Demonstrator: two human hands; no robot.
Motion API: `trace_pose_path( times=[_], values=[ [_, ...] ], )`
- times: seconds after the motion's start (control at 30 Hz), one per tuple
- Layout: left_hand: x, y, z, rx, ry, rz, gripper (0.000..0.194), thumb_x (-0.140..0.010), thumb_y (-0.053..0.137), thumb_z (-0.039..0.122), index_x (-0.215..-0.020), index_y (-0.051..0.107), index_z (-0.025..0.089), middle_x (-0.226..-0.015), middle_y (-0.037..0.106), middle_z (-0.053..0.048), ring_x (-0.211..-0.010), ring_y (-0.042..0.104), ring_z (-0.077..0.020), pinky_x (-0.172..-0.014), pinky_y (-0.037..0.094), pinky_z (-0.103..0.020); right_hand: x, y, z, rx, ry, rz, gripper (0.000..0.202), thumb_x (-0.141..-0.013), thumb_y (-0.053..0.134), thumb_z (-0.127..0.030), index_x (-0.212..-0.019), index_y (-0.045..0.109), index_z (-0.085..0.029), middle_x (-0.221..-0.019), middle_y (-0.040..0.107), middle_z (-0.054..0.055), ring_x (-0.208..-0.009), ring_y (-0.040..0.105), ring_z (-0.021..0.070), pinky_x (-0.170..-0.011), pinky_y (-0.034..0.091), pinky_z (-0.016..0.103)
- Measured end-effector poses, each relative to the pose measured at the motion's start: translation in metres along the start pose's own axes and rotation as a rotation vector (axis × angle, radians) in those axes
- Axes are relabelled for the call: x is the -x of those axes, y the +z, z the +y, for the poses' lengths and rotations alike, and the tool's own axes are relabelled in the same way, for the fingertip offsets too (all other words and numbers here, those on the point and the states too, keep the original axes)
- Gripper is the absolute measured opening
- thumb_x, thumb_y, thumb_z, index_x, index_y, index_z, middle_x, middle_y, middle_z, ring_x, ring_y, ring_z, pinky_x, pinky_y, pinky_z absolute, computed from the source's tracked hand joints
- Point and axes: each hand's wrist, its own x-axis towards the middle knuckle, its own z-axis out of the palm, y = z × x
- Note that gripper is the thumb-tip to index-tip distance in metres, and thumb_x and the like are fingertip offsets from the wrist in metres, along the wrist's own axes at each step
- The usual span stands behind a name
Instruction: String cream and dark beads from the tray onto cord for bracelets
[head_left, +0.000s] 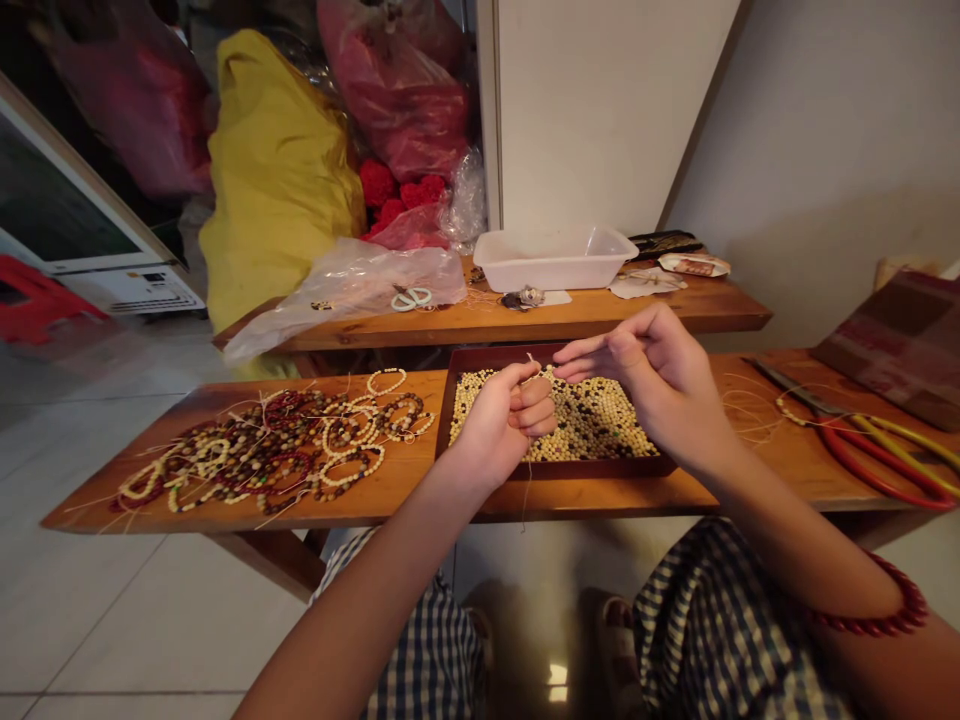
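Many bracelets [300, 425] strung, piled; beads [600, 420] in tray [615, 467] unstrung. Left hand [510, 415] pinches thread [527, 495]; right hand [664, 378]: fingers extended, seemingly empty.

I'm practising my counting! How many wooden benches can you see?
2. The near bench holds the bead tray and a pile of bracelets; the far bench, behind it, holds the white tub.

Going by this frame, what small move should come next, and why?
Probably close the right hand on the upper end of the string: the left hand has that string in its grip with a short end sticking up, and the right hand looks open, close beside it.
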Motion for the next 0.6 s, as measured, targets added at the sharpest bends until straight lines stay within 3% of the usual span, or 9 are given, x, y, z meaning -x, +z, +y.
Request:
trace_pose_path(
  times=[0.23, 0.5, 0.6],
  values=[
    [0.000, -0.001, -0.001, -0.128, 0.078, -0.032, 0.039, -0.089, 0.036, 0.021, -0.050, 0.038, 0.015, -0.044, 0.032, 0.005, -0.034, 0.017, -0.0023, -0.037, 0.017, -0.020, -0.004, -0.007, 0.005, -0.106, 0.141, -0.061, 0.027, -0.083, 0.056, -0.048, -0.079, 0.040, -0.026, -0.085, 0.070, 0.003, -0.083, 0.069, 0.0186, -0.068, 0.059, 0.037],
    [0.003, -0.001, -0.001, -0.453, 0.214, -0.050, 0.016, -0.081, 0.058, 0.024, -0.069, 0.056, 0.013, -0.054, 0.047, 0.005, -0.039, 0.019, -0.0011, -0.040, 0.013, -0.021, -0.004, -0.016, 0.007, -0.105, 0.135, -0.108, 0.024, -0.085, 0.055, -0.044, -0.081, 0.043, -0.025, -0.083, 0.070, 0.002, -0.080, 0.069, 0.0180, -0.066, 0.059, 0.037],
    [0.002, -0.004, -0.001, -0.496, 0.221, -0.019, 0.016, -0.081, 0.059, 0.027, -0.075, 0.058, 0.012, -0.058, 0.050, 0.004, -0.038, 0.019, 0.0000, -0.041, 0.013, -0.021, -0.003, -0.015, 0.004, -0.053, 0.042, -0.065, 0.021, -0.087, 0.054, -0.041, -0.079, 0.043, -0.024, -0.083, 0.070, 0.002, -0.077, 0.069, 0.0159, -0.068, 0.058, 0.036]
  ],
)
